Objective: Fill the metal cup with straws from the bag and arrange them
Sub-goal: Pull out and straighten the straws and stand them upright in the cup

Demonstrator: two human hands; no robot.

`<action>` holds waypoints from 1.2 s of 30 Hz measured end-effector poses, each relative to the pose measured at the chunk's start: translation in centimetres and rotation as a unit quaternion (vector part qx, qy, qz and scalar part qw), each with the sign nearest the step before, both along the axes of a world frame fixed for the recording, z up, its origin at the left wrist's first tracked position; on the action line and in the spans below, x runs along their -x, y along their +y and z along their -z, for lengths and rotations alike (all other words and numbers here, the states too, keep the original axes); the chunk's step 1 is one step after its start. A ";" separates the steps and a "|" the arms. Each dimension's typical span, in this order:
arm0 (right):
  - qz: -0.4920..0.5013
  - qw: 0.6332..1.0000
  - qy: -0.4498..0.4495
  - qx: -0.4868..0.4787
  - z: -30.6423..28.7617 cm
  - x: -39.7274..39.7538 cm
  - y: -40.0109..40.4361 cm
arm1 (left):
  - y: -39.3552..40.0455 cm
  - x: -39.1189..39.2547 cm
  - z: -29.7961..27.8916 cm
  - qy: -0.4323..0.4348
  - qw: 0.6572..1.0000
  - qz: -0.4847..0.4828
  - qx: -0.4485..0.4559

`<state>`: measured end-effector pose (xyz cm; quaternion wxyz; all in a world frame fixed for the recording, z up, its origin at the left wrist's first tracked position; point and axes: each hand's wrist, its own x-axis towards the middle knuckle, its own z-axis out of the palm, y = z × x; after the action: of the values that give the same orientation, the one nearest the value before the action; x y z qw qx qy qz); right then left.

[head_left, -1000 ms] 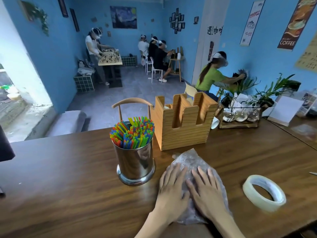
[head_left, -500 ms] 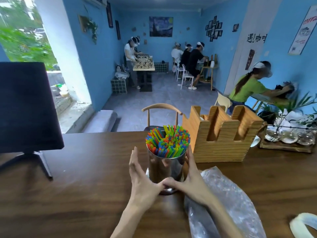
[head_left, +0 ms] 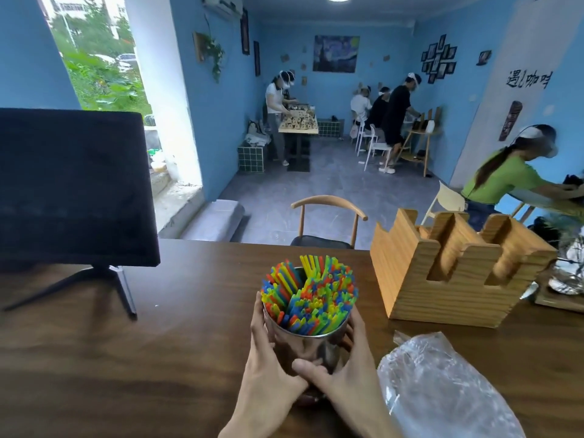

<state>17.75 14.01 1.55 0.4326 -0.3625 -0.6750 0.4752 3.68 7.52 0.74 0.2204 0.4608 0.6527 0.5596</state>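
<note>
A metal cup [head_left: 305, 349] stands upright near the front middle of a dark wooden bench [head_left: 126, 358], packed with bright straws [head_left: 309, 295] in green, yellow, blue, orange and red. The straws stand on end, their long axes roughly vertical, leaning a little outward so the open tips fan above the rim.

The left hand [head_left: 268, 371] wraps the cup's left side, fingers reaching up to the rim and thumb across the front near the base. The right hand [head_left: 341, 371] wraps the right side, fingers curled behind the cup, thumb lying across the lower front and meeting the left thumb. Both hands grip the cup; both forearms come up from the bottom edge.

A crumpled clear plastic bag [head_left: 442, 390] lies flat on the bench just right of the right wrist. Behind it sits a notched wooden holder [head_left: 448, 273]. A black screen on a stand [head_left: 72, 191] is at far left.

On the white wall panel at upper right, dark Chinese characters [head_left: 529, 80] are painted; they are too blurred to read surely.
</note>
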 end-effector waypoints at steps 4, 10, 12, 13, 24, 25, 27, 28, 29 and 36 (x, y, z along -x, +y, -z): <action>-0.013 1.000 0.009 0.011 0.9 1.5 -2.5 | -2.9 1.5 0.8 -0.006 0.999 -0.029 0.031; 0.003 1.000 0.005 0.002 1.8 3.5 -4.1 | -4.5 3.4 0.4 0.011 0.997 -0.022 0.068; 0.015 1.000 -0.006 0.001 2.0 4.0 -4.0 | -4.5 4.3 0.6 0.020 0.997 -0.014 0.075; 0.018 1.000 -0.010 0.003 2.0 4.2 -3.9 | -4.4 4.7 0.7 0.024 0.997 -0.010 0.077; -0.036 0.999 -0.029 -0.014 -1.6 3.3 -1.0 | -4.0 8.7 -3.8 0.017 0.994 0.097 0.054; -0.045 0.998 -0.021 -0.030 -2.2 3.0 -0.4 | -4.1 9.3 -4.7 0.011 0.994 0.102 0.037; -0.064 0.997 -0.001 -0.037 -3.4 3.1 0.4 | -3.8 9.9 -6.6 0.002 0.993 0.115 0.007; -0.068 0.997 0.005 -0.037 -3.9 3.3 0.6 | -3.4 10.0 -7.2 -0.001 0.993 0.122 0.000; -0.068 0.997 0.010 -0.036 -4.1 3.6 0.6 | -2.9 10.0 -7.8 0.000 0.991 0.130 -0.005; -0.062 0.996 -0.010 -0.064 -4.9 4.5 0.1 | -1.8 10.7 -8.6 0.033 0.986 0.164 -0.004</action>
<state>13.28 14.11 6.47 0.4183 -0.2962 -0.7293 0.4532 -7.03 5.74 9.35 0.2856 0.5810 0.5726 0.5030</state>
